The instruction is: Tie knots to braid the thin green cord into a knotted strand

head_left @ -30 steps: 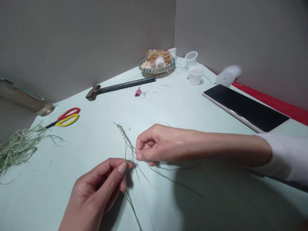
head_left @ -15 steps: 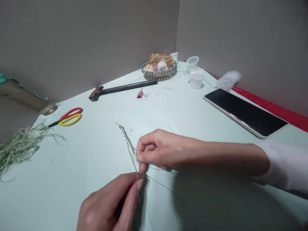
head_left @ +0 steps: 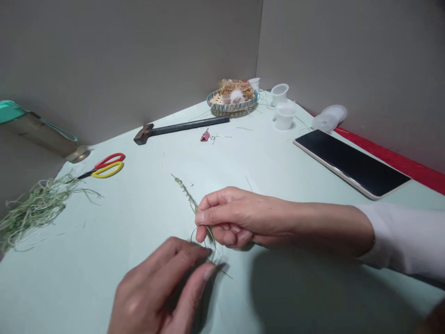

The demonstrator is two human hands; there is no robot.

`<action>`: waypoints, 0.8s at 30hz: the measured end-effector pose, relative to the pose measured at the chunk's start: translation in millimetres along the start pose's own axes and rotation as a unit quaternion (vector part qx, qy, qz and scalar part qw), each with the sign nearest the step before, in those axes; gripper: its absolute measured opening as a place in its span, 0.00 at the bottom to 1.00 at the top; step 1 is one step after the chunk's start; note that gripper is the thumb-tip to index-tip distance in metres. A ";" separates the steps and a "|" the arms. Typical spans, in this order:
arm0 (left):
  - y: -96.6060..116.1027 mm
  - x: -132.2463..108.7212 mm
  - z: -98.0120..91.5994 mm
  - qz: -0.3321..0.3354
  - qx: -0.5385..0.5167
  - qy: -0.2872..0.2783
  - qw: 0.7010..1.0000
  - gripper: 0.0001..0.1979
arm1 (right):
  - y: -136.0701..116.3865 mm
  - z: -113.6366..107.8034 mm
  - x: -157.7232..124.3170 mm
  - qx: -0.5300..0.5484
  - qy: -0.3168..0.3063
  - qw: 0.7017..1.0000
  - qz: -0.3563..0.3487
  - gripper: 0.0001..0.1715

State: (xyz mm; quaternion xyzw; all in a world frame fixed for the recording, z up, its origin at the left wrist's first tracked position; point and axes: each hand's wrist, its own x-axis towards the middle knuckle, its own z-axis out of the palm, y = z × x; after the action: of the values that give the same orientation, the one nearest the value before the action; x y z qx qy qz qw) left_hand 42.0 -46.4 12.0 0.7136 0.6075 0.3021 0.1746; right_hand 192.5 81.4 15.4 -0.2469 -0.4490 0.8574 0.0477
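Observation:
A thin knotted strand of green grass (head_left: 184,191) lies on the pale green table (head_left: 243,157), running from its knotted tip toward me. My right hand (head_left: 229,218) pinches the strand at its near end, fingers curled closed. My left hand (head_left: 167,287) sits just below and pinches loose strands that curve into a small loop (head_left: 205,241) between the two hands. The strand ends under my left fingers are hidden.
A heap of loose green grass (head_left: 34,208) lies at the left edge. Red-and-yellow scissors (head_left: 104,166), a hammer (head_left: 181,127), a pink binder clip (head_left: 205,136), a woven basket (head_left: 232,97), white cups (head_left: 283,116) and a tablet (head_left: 351,162) lie farther back.
My left hand has shifted right and nearer to me, bending the loose strands into a loop. My right hand has stayed on the strand and curled a little tighter.

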 end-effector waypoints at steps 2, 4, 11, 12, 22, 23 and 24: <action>2.7 4.2 -3.9 -0.059 -0.014 0.039 0.997 0.05 | -0.3 0.9 -0.5 0.007 -0.010 1.000 0.002 0.11; 5.9 9.6 -5.4 -0.153 -0.052 0.049 0.986 0.08 | 0.0 1.7 -1.4 0.011 -0.020 1.000 0.004 0.11; 8.7 24.1 -1.1 -0.279 -0.255 0.001 0.926 0.17 | 5.0 -0.8 -2.2 0.020 -0.038 0.999 -0.021 0.11; 7.6 24.9 -0.8 -0.279 -0.274 -0.012 0.920 0.17 | 5.4 -1.4 -1.9 0.019 -0.041 0.999 -0.026 0.12; -7.6 28.1 -13.3 -0.250 -0.235 -0.039 0.939 0.19 | 3.3 -2.0 -3.6 0.021 -0.044 0.999 -0.015 0.11; -12.3 27.3 -19.5 -0.220 -0.173 -0.036 0.959 0.18 | 3.4 -2.2 -3.6 0.024 -0.045 0.999 -0.014 0.11; -17.6 26.2 -26.7 -0.182 -0.095 -0.033 0.978 0.18 | 3.5 -2.3 -3.5 0.027 -0.045 0.999 -0.014 0.11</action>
State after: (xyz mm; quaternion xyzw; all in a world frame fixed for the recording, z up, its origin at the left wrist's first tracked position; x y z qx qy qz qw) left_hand 13.5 -20.5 27.0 0.5806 0.6896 0.2984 0.3136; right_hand 197.1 80.0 12.9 -0.2007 -0.4311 0.8785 0.0457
